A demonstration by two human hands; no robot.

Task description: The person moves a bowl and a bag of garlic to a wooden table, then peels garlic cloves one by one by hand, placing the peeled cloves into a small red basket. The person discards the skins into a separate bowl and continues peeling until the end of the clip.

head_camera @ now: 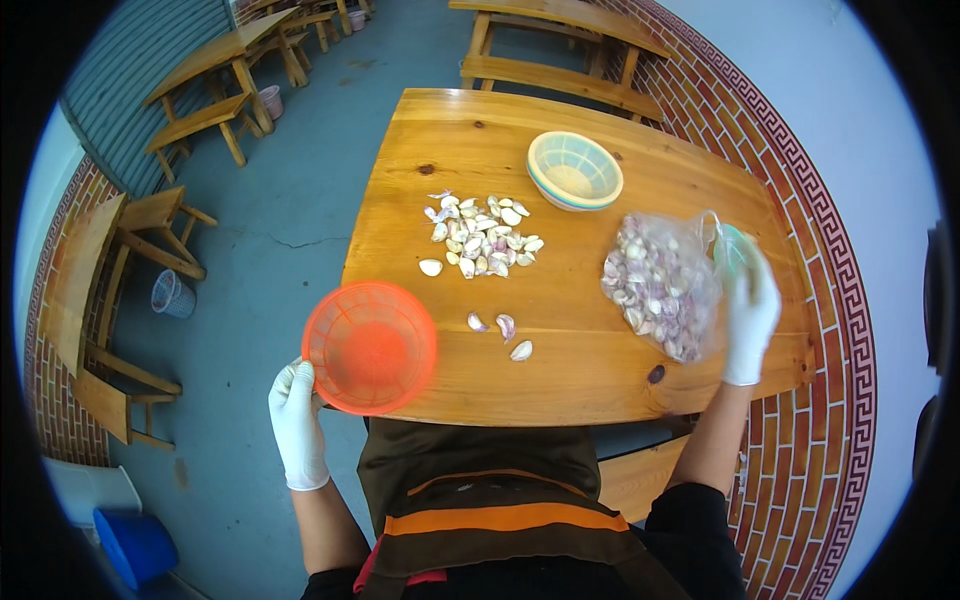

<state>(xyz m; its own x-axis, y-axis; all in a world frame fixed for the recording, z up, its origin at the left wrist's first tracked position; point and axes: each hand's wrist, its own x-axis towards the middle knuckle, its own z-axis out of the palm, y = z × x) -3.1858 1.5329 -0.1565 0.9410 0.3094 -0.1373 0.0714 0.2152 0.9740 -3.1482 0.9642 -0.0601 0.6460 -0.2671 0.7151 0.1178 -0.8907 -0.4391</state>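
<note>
My left hand, in a white glove, grips the rim of an orange plastic basket at the table's near left corner. The basket looks empty. My right hand, also gloved and slightly blurred, is at a green round object beside a clear plastic bag of garlic cloves; whether its fingers hold the green object or the bag cannot be told. A pile of loose garlic cloves lies at the table's middle left. Several single cloves lie nearer me.
Nested plastic baskets stand towards the back of the wooden table. A brick-patterned wall borders the right side. Wooden benches and a small waste basket stand across the floor on the left.
</note>
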